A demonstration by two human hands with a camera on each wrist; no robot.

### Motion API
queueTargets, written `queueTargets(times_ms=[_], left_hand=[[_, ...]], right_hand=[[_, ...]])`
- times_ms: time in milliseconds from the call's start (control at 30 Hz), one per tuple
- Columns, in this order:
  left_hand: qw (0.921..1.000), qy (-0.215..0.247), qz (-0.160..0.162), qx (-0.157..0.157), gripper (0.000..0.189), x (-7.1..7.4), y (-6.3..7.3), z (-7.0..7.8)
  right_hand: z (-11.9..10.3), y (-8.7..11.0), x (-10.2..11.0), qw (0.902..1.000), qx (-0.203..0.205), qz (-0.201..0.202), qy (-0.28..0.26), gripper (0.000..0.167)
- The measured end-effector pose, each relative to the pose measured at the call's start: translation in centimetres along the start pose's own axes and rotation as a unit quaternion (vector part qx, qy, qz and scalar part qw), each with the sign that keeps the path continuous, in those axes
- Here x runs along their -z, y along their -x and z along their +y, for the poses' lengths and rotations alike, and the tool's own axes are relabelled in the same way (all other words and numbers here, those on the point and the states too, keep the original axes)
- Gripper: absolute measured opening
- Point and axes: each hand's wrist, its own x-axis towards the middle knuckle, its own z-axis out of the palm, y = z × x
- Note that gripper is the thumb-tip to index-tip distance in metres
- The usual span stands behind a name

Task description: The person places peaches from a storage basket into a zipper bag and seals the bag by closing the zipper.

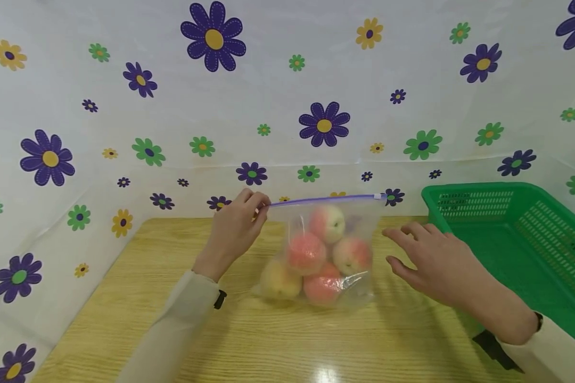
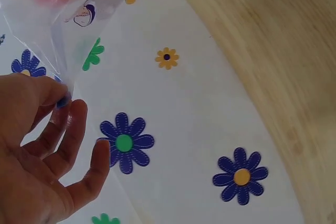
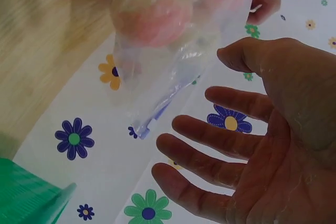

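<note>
A clear zip bag (image 1: 294,218) with a purple zip strip along its top stands on the wooden table, holding several red-and-yellow peaches (image 1: 306,253). My left hand (image 1: 237,226) pinches the bag's top left corner between thumb and forefinger; in the left wrist view the pinched corner (image 2: 64,90) shows at the fingertips. A small white slider (image 1: 377,197) sits at the right end of the zip. To the right of the bag, my right hand (image 1: 436,263) hovers apart from it with fingers spread, holding nothing. The right wrist view shows its palm (image 3: 294,150) facing the bag.
A green plastic basket (image 1: 489,187) with perforated walls stands at the right, beside and below my right forearm. Behind the wooden table (image 1: 124,298) hangs a white sheet (image 1: 268,96) printed with purple, green and yellow flowers, which also runs along the left side.
</note>
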Motion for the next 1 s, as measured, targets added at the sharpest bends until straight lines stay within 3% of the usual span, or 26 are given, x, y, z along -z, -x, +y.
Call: queueTargets(times_ms=[100,267,433,533,633,733,833,1000], left_hand=[[0.9994,0.008,-0.015,0.029,0.014,-0.4,0.1,-0.3],[0.9959,0.034,-0.047,0.069,0.026,-0.3,0.2,0.0],[0.9868,0.072,-0.111,0.093,0.035,-0.4,0.4,0.8],[0.9697,0.114,-0.182,0.115,0.049,-0.9,0.9,1.1],[0.9397,0.171,-0.26,0.141,0.069,-1.6,1.6,1.3],[0.9128,0.216,-0.308,0.16,0.079,-2.0,2.5,1.5],[0.9027,0.24,-0.318,0.161,0.079,-2.0,3.1,1.9],[0.9026,0.234,-0.328,0.152,0.076,-1.3,3.9,2.0]], right_hand=[[-0.3,0.0,-0.4,0.9997,0.0,-0.022,-0.003,0.042],[-0.4,0.0,-0.9,0.9996,0.007,-0.027,0.003,0.042],[-0.7,-0.1,-1.2,0.9994,0.007,-0.035,0.0,0.042],[-0.7,-0.1,-1.3,0.999,0.003,-0.044,-0.007,0.042],[-0.8,-0.2,-1.4,0.9982,0.0,-0.058,-0.013,0.041],[-0.8,-0.2,-1.5,0.9977,-0.002,-0.067,-0.016,0.041],[-0.8,-0.1,-1.6,0.9975,-0.001,-0.068,-0.018,0.04],[-0.9,-0.2,-1.6,0.9961,0.001,-0.082,-0.031,0.04]])
